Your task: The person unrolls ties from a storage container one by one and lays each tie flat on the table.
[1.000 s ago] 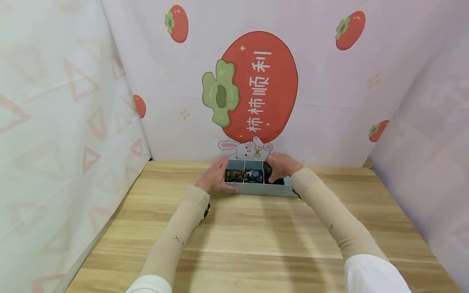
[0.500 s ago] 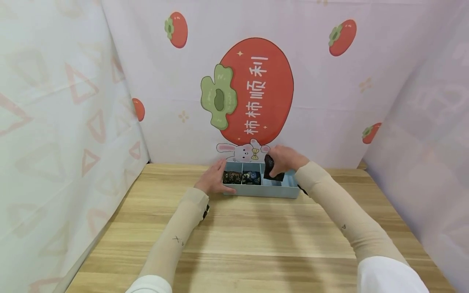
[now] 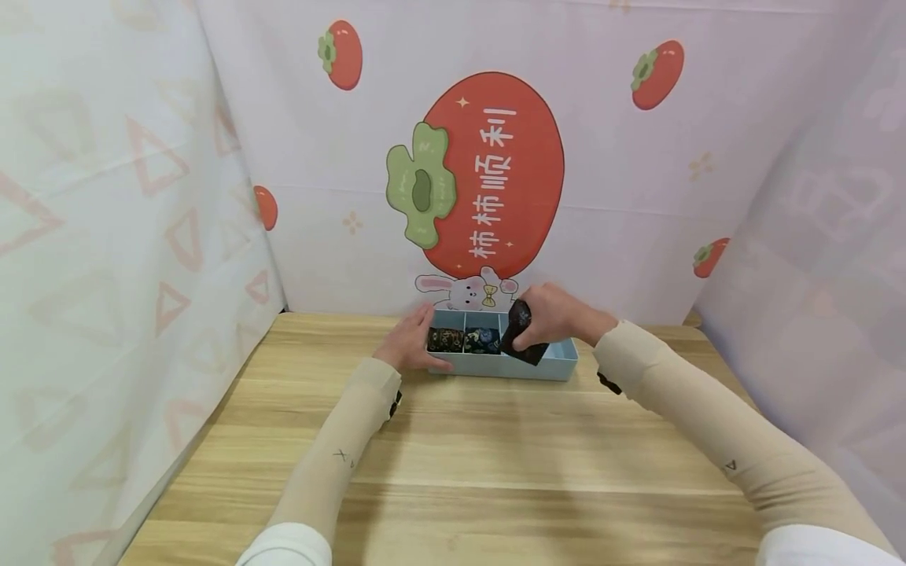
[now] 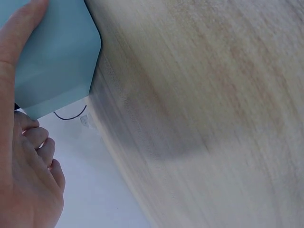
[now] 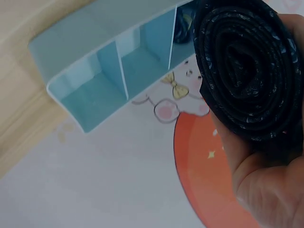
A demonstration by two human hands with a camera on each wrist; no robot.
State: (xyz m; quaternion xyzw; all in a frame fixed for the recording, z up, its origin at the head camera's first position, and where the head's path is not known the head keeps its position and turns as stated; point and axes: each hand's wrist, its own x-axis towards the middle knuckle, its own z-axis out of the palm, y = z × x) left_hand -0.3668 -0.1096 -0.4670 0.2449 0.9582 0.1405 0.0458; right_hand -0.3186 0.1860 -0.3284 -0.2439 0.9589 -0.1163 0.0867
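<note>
A light blue divided box [image 3: 495,366] stands at the back of the table. My left hand [image 3: 406,343] grips its left end, thumb along the front wall and the other fingers at the far side, as the left wrist view also shows. My right hand [image 3: 559,313] holds a dark, patterned rolled necktie [image 5: 247,71] above the box's right half, its spiral end facing the right wrist camera. Two more rolled neckties, one brown-gold patterned [image 3: 446,340] and one blue patterned [image 3: 483,340], lie in the two left compartments. In the right wrist view the two right compartments are bare.
The wooden table [image 3: 453,472] extends in front of the box. Close behind it hangs a printed cloth backdrop [image 3: 609,259] with persimmons and a rabbit. Another patterned cloth [image 3: 141,299] borders the left side.
My right hand has lifted the rolled necktie out of the third compartment and tilted it toward the front. The left hand stays at the box's left end.
</note>
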